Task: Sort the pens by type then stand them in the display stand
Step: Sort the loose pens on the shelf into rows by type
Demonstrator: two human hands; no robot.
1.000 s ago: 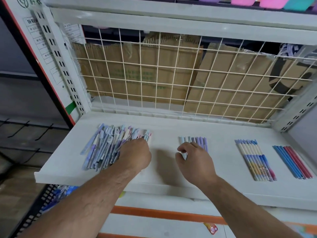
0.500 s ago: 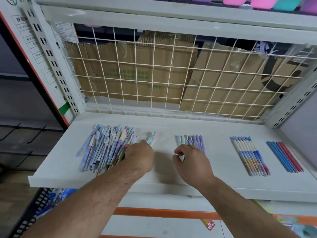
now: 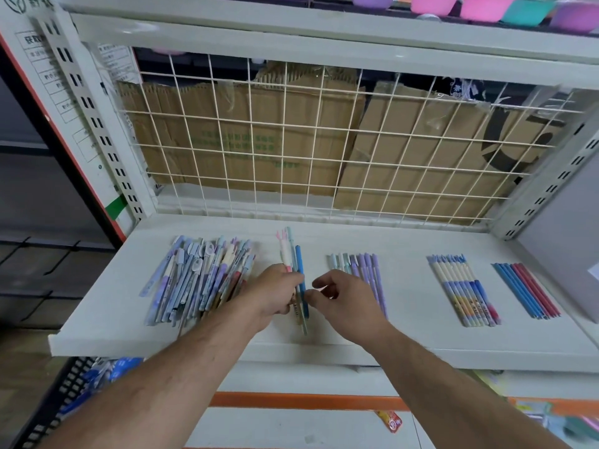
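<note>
While both forearms reach in over the shelf's front edge, the scene reads as follows.

Shelf: a white metal shelf board (image 3: 405, 338) carries all the pens, which lie flat on it; a white wire grid (image 3: 324, 137) backs it, with flattened cardboard (image 3: 265, 137) behind the grid.

Left hand: the left hand (image 3: 275, 293) is closed around a small bunch of pens (image 3: 299, 273), fingers curled over their middle. The bunch points away from the person, nearly upright in the view, between the loose heap and the pastel row.

Held bunch: a bright blue pen on its right side, a pale teal one beside it, and a white pen with a pink top. The lower tips stick out below the hand, near the shelf's front edge.

Right hand: the right hand (image 3: 343, 299) holds nothing; its thumb and forefinger are bent toward each other with a gap between them, just beside the bunch's lower half. Whether a fingertip touches the blue pen cannot be told.

Unsorted heap: a loose pile of mixed pens (image 3: 197, 280) in blue, lilac and white lies on the shelf's left part, partly under the left wrist.

Pastel row: a tidy row of mint and lilac pens (image 3: 359, 267) lies partly hidden behind the right hand.

Patterned row: a row of white-and-blue printed pens (image 3: 463, 290) lies further right.

Slim row: blue and red slim pens (image 3: 526, 290) lie side by side at the far right.

Upper shelf: pink, teal and purple tubs (image 3: 486, 6) stand above.
</note>
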